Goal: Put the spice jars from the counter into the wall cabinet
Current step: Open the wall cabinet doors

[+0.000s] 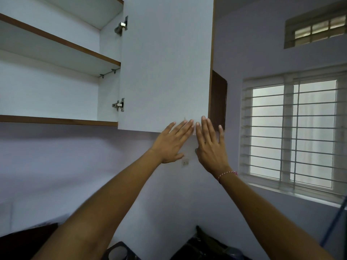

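The wall cabinet (pixel 56 94) stands open at the upper left, its white shelves bare in the part I see. Its door (pixel 165 62) is swung out toward me, white inner face showing. My left hand (pixel 172 143) and my right hand (pixel 210 147) are both raised to the door's lower right corner, fingers straight, fingertips touching the door near its bottom edge. Neither hand holds anything. No spice jars are in view.
Two metal hinges (pixel 119 105) join the door to the cabinet side. A barred window (pixel 293 132) fills the right wall, with a small vent (pixel 315 29) above. Dark counter (pixel 28 239) and dark objects (pixel 206 246) show along the bottom edge.
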A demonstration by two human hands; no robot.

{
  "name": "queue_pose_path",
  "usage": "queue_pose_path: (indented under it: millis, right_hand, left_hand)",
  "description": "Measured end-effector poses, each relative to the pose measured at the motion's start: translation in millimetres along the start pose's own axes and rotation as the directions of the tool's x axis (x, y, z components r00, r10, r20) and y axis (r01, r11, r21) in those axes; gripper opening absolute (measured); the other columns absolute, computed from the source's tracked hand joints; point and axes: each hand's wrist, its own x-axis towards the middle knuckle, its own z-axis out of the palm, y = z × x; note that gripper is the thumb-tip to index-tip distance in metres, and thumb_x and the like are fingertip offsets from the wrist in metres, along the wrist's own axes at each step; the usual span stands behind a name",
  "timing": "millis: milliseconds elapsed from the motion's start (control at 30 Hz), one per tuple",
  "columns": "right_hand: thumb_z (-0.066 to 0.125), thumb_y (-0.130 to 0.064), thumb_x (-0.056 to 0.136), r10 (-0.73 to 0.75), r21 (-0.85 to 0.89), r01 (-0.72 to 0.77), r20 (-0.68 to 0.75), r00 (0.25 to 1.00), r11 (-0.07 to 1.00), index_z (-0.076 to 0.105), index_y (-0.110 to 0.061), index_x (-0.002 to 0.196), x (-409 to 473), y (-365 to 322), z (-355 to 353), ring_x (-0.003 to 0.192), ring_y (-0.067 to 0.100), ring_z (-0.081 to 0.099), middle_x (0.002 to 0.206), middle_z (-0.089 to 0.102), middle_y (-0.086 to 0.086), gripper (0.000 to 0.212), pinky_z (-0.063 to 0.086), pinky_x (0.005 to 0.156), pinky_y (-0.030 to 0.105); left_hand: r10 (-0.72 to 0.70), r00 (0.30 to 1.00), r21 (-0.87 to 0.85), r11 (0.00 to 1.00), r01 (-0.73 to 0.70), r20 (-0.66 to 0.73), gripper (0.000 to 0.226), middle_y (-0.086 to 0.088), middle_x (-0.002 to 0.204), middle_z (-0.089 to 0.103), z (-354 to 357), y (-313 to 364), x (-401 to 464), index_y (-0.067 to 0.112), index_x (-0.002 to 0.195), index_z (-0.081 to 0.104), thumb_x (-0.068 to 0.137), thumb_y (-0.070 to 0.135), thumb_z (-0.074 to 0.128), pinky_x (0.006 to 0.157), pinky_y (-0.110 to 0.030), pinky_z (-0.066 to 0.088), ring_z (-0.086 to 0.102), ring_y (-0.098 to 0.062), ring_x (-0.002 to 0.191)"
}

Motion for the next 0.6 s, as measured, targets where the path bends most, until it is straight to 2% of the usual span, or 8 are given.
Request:
queue_pose_path:
  millis: [67, 167, 333, 467, 600]
  right_hand:
    - [0.065, -0.010, 0.067, -0.034, 0.016, 0.035, -0.055, 0.998, 0.999, 0.031, -0.003, 0.142, 1, -22, 0, 0.139, 0.033, 0.027, 0.149, 0.032, 0.020, 0.083, 0.018, 0.109, 0.052]
    - [0.066, -0.013, 0.070, -0.051, 0.088, 0.060, -0.092, 0.994, 0.994, 0.033, -0.004, 0.141, 10, -65, -1, 0.138, 0.033, 0.031, 0.148, 0.034, 0.019, 0.079, 0.020, 0.110, 0.051]
    - [0.064, -0.026, 0.079, -0.005, 0.349, 0.040, -0.099, 0.995, 0.936, 0.022, -0.002, 0.144, 32, -157, -11, 0.141, 0.029, 0.016, 0.151, 0.025, 0.022, 0.081, 0.019, 0.112, 0.047]
    - [0.052, -0.031, 0.086, -0.133, 0.541, 0.153, -0.076, 0.988, 0.827, 0.012, -0.008, 0.147, 56, -251, -36, 0.145, 0.031, 0.011, 0.155, 0.012, 0.019, 0.077, 0.012, 0.115, 0.047]
    - [0.038, -0.041, 0.093, -0.204, 0.626, 0.246, -0.139, 0.969, 0.740, 0.003, -0.012, 0.149, 87, -343, -66, 0.146, 0.027, 0.001, 0.157, 0.002, 0.014, 0.072, 0.006, 0.117, 0.041]
  left_hand:
    - [-0.037, 0.999, 0.046, 0.998, 0.037, -0.006, 0.091, -0.008, 0.155, -0.021, 4, -15, -17, 0.011, 0.147, -0.015, 0.089, 0.056, 0.038, 0.117, -0.041, -0.007, -0.012, -0.024, 0.146]
    - [-0.074, 0.997, 0.095, 0.993, 0.070, 0.034, 0.088, -0.008, 0.158, -0.014, 6, -50, -54, 0.011, 0.147, -0.014, 0.090, 0.055, 0.036, 0.117, -0.042, -0.005, -0.010, -0.025, 0.146]
    - [-0.159, 0.975, 0.241, 0.963, 0.119, 0.156, 0.085, -0.011, 0.158, -0.012, 3, -121, -142, 0.008, 0.147, -0.011, 0.091, 0.055, 0.033, 0.118, -0.044, -0.003, -0.009, -0.026, 0.146]
    - [-0.241, 0.936, 0.336, 0.930, 0.148, 0.256, 0.091, -0.011, 0.158, -0.011, -9, -182, -219, 0.007, 0.148, -0.010, 0.088, 0.055, 0.040, 0.117, -0.046, -0.006, -0.010, -0.027, 0.146]
    - [-0.358, 0.895, 0.494, 0.848, 0.192, 0.265, 0.090, -0.011, 0.157, -0.015, -22, -243, -286, 0.007, 0.147, -0.013, 0.089, 0.056, 0.037, 0.116, -0.046, -0.008, -0.013, -0.027, 0.146]
